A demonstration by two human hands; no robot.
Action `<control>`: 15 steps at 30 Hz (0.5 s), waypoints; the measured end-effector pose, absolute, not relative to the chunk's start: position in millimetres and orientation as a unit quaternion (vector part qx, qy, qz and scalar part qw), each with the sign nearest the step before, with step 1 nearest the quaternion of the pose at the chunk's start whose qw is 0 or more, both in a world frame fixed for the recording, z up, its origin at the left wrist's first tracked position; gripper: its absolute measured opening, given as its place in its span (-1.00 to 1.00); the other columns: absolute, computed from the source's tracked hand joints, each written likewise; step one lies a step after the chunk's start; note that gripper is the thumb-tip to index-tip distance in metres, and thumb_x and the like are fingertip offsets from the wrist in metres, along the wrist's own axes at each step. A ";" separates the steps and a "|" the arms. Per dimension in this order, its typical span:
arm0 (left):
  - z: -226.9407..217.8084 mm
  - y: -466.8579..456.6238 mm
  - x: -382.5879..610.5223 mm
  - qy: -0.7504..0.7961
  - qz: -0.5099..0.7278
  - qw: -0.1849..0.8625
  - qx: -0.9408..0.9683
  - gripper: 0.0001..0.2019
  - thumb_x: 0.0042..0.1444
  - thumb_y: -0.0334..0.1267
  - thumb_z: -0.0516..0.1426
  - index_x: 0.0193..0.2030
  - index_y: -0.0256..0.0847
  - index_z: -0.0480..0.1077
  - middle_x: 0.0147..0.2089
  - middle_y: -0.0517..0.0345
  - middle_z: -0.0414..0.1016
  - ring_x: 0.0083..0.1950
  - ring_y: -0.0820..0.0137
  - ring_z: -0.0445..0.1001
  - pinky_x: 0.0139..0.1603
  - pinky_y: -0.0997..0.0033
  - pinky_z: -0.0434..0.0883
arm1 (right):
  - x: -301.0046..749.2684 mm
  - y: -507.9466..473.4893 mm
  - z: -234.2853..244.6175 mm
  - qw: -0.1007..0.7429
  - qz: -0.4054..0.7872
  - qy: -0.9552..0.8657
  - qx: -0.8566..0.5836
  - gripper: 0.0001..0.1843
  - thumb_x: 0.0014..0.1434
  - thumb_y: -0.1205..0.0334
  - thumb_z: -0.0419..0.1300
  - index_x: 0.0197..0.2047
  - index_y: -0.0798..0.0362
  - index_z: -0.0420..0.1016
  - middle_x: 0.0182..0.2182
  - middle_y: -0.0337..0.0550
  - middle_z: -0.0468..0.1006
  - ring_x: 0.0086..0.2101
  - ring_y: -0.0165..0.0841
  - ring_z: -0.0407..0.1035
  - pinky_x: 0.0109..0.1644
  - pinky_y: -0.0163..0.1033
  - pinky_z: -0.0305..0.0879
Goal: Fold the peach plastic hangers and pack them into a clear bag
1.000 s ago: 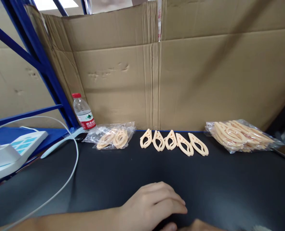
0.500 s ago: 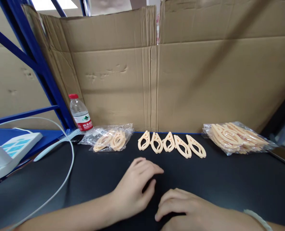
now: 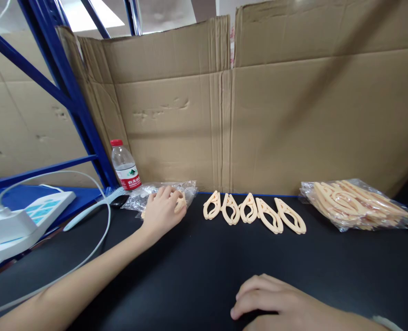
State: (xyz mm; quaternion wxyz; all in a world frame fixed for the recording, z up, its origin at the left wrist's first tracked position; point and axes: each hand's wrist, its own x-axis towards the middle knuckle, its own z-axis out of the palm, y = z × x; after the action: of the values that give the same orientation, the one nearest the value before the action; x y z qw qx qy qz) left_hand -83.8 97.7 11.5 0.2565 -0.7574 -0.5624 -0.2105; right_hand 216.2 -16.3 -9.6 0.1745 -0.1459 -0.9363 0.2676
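My left hand (image 3: 164,209) reaches over a clear plastic bag (image 3: 190,187) at the back left. Its fingers are apart and bent down over the beige folded hangers in the bag, mostly hiding them; a grip on them does not show. Several beige folded plastic hangers (image 3: 248,208) lie in a row on the black table, right of that hand. My right hand (image 3: 272,299) rests low at the front, fingers loosely bent and apart, with nothing seen in it; its lower part is cut off by the frame.
Another clear bag of stacked hangers (image 3: 352,204) lies at the back right. A water bottle (image 3: 126,170) stands behind the left bag. On the left are a white power strip (image 3: 48,207), a pale cable (image 3: 102,234) and a light-blue handled thing (image 3: 86,214). Cardboard (image 3: 176,119) walls the back.
My left hand has moved from the middle of the table forward and left onto the plastic bag. My right hand stays low at the front. The view has shifted slightly.
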 end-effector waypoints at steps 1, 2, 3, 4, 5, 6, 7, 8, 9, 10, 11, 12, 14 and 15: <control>11.6 98.3 -84.1 -0.560 -0.208 0.259 -0.759 -0.86 0.18 -0.21 0.06 -0.27 -0.17 0.42 -0.15 -0.05 0.48 -0.09 0.06 0.40 -0.19 0.14 0.30 | 217.0 -17.7 -4.3 0.173 0.266 -0.937 -0.144 -0.65 0.40 0.06 -0.02 -0.01 -0.04 0.54 0.00 -0.10 0.57 0.04 -0.28 0.38 0.13 -0.20 0.34; 12.3 98.4 -84.0 -0.555 -0.209 0.261 -0.761 -0.84 0.20 -0.24 0.04 -0.31 -0.17 0.42 -0.15 -0.05 0.49 -0.11 0.08 0.40 -0.21 0.17 0.30 | 217.6 -20.0 2.0 0.167 0.267 -0.937 -0.154 -0.68 0.40 0.09 0.00 -0.01 -0.05 0.54 0.00 -0.10 0.57 0.05 -0.28 0.37 0.14 -0.20 0.33; 13.5 97.7 -83.4 -0.549 -0.211 0.264 -0.765 -0.82 0.22 -0.27 0.03 -0.34 -0.17 0.42 -0.16 -0.04 0.50 -0.13 0.09 0.40 -0.23 0.18 0.30 | 218.3 -22.7 8.2 0.161 0.267 -0.935 -0.168 -0.71 0.38 0.12 0.03 -0.01 -0.05 0.54 0.01 -0.09 0.56 0.05 -0.28 0.37 0.15 -0.20 0.33; 14.9 96.0 -82.2 -0.540 -0.215 0.266 -0.769 -0.80 0.23 -0.28 0.02 -0.35 -0.17 0.42 -0.16 -0.04 0.51 -0.13 0.10 0.41 -0.23 0.18 0.31 | 219.0 -25.3 13.4 0.164 0.265 -0.934 -0.176 -0.73 0.38 0.16 0.05 0.00 -0.04 0.54 0.00 -0.08 0.56 0.05 -0.28 0.37 0.15 -0.21 0.34; 16.2 92.7 -80.0 -0.532 -0.220 0.269 -0.772 -0.79 0.25 -0.30 0.01 -0.34 -0.17 0.43 -0.15 -0.03 0.53 -0.13 0.11 0.41 -0.21 0.17 0.31 | 220.0 -27.4 16.9 0.176 0.258 -0.932 -0.185 -0.74 0.36 0.18 0.07 0.00 -0.04 0.54 -0.01 -0.07 0.57 0.05 -0.28 0.38 0.15 -0.22 0.35; 17.2 87.7 -76.9 -0.515 -0.227 0.274 -0.780 -0.80 0.26 -0.31 0.01 -0.31 -0.17 0.44 -0.14 -0.01 0.54 -0.11 0.11 0.41 -0.17 0.16 0.31 | 221.5 -28.4 18.3 0.202 0.245 -0.929 -0.189 -0.75 0.35 0.20 0.08 0.00 -0.03 0.54 -0.03 -0.07 0.58 0.03 -0.27 0.40 0.13 -0.22 0.37; 17.6 80.9 -72.6 -0.489 -0.238 0.280 -0.791 -0.81 0.27 -0.33 0.01 -0.27 -0.16 0.45 -0.11 0.02 0.56 -0.09 0.12 0.42 -0.12 0.15 0.31 | 223.8 -28.1 17.6 0.242 0.224 -0.925 -0.190 -0.75 0.34 0.21 0.09 -0.01 -0.03 0.54 -0.06 -0.06 0.59 0.00 -0.25 0.42 0.09 -0.21 0.40; 17.1 72.3 -67.4 -0.453 -0.250 0.285 -0.807 -0.83 0.26 -0.35 0.03 -0.25 -0.14 0.45 -0.10 0.08 0.58 -0.07 0.15 0.42 -0.08 0.16 0.30 | 227.0 -26.1 15.4 0.290 0.198 -0.915 -0.199 -0.76 0.33 0.22 0.09 -0.03 -0.03 0.54 -0.09 -0.06 0.60 -0.03 -0.23 0.45 0.06 -0.19 0.42; 15.9 62.4 -61.4 -0.375 -0.276 0.294 -0.835 -0.84 0.24 -0.40 0.05 -0.21 -0.13 0.45 -0.11 0.10 0.60 -0.08 0.17 0.44 -0.06 0.15 0.30 | 231.3 -22.5 12.4 0.342 0.171 -0.898 -0.218 -0.77 0.33 0.24 0.08 -0.06 -0.03 0.55 -0.12 -0.06 0.61 -0.06 -0.22 0.46 0.04 -0.17 0.43; 13.8 51.9 -55.1 -0.284 -0.306 0.304 -0.856 -0.82 0.23 -0.44 0.06 -0.17 -0.12 0.46 -0.13 0.14 0.61 -0.11 0.21 0.46 -0.03 0.14 0.29 | 236.7 -17.7 9.3 0.396 0.141 -0.874 -0.242 -0.77 0.33 0.26 0.06 -0.10 -0.03 0.55 -0.15 -0.07 0.61 -0.09 -0.22 0.47 0.02 -0.15 0.43; 11.1 41.5 -48.7 -0.208 -0.316 0.301 -0.876 -0.81 0.24 -0.45 0.06 -0.15 -0.14 0.46 -0.13 0.14 0.62 -0.11 0.24 0.48 0.02 0.14 0.28 | 243.0 -11.9 6.9 0.449 0.114 -0.843 -0.273 -0.75 0.34 0.28 0.04 -0.16 -0.04 0.56 -0.18 -0.09 0.60 -0.11 -0.23 0.47 0.02 -0.14 0.42; 8.0 31.9 -42.5 -0.138 -0.328 0.290 -0.889 -0.83 0.25 -0.43 0.06 -0.17 -0.17 0.47 -0.14 0.13 0.63 -0.11 0.27 0.49 0.07 0.16 0.27 | 250.0 -5.7 5.6 0.494 0.091 -0.809 -0.305 -0.72 0.34 0.30 0.01 -0.20 -0.04 0.56 -0.18 -0.11 0.59 -0.11 -0.23 0.46 0.02 -0.14 0.41; 2.1 17.4 -31.8 -0.041 -0.303 0.249 -0.919 -0.84 0.28 -0.38 0.07 -0.21 -0.18 0.49 -0.13 0.13 0.63 -0.07 0.31 0.50 0.18 0.19 0.26 | 264.0 6.1 7.2 0.559 0.056 -0.745 -0.360 -0.68 0.36 0.27 -0.02 -0.27 -0.05 0.55 -0.20 -0.14 0.58 -0.11 -0.24 0.44 0.02 -0.13 0.38; -0.4 13.0 -27.4 -0.010 -0.285 0.230 -0.930 -0.82 0.29 -0.37 0.06 -0.22 -0.18 0.50 -0.13 0.13 0.64 -0.06 0.33 0.50 0.22 0.21 0.25 | 270.1 11.0 9.8 0.575 0.044 -0.724 -0.378 -0.67 0.37 0.25 -0.03 -0.29 -0.05 0.55 -0.21 -0.15 0.57 -0.11 -0.24 0.44 0.00 -0.13 0.38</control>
State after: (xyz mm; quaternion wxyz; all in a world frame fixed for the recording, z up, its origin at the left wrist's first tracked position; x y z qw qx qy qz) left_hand -27.4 13.0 -0.4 0.2303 -0.9303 -0.0105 -0.2854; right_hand 270.1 11.0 9.8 0.5752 -0.3776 -0.7243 0.0436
